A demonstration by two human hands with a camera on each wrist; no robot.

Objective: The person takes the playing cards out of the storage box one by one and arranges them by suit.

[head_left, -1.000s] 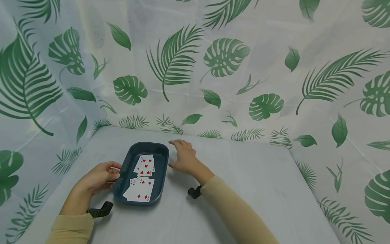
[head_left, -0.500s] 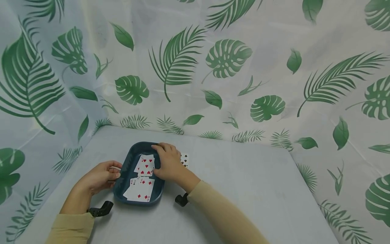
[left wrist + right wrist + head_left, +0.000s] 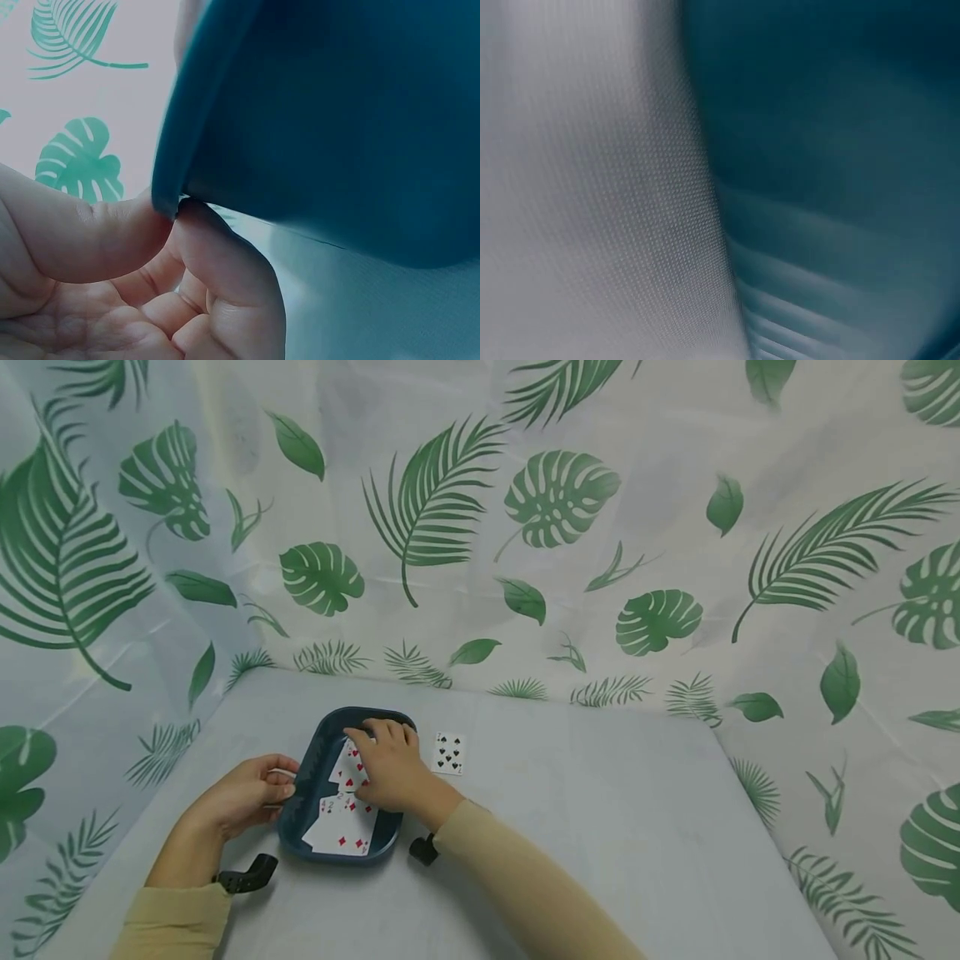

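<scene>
A dark blue tray (image 3: 303, 839) stands on the table, its rim pinched at the left side by the thumb and fingers of my left hand (image 3: 243, 797); the left wrist view shows the thumb (image 3: 97, 232) on the rim. Inside lie two groups of playing cards: heart cards (image 3: 347, 774) farther back and diamond cards (image 3: 341, 831) nearer. My right hand (image 3: 393, 772) is over the heart cards, fingers and thumb spread apart, partly covering them. Whether the fingertips touch the cards cannot be told. A spade card (image 3: 450, 753) lies face up on the table, right of the tray.
The white table (image 3: 600, 827) extends to the right of the tray. Leaf-print sheets (image 3: 442, 527) rise behind it and at both sides. In the right wrist view the tray's wall (image 3: 817, 150) fills the right half, with no hand visible.
My right hand has moved left, from beside the tray to over the heart cards. The spade card on the table has come into full view. My left hand stays at the rim.
</scene>
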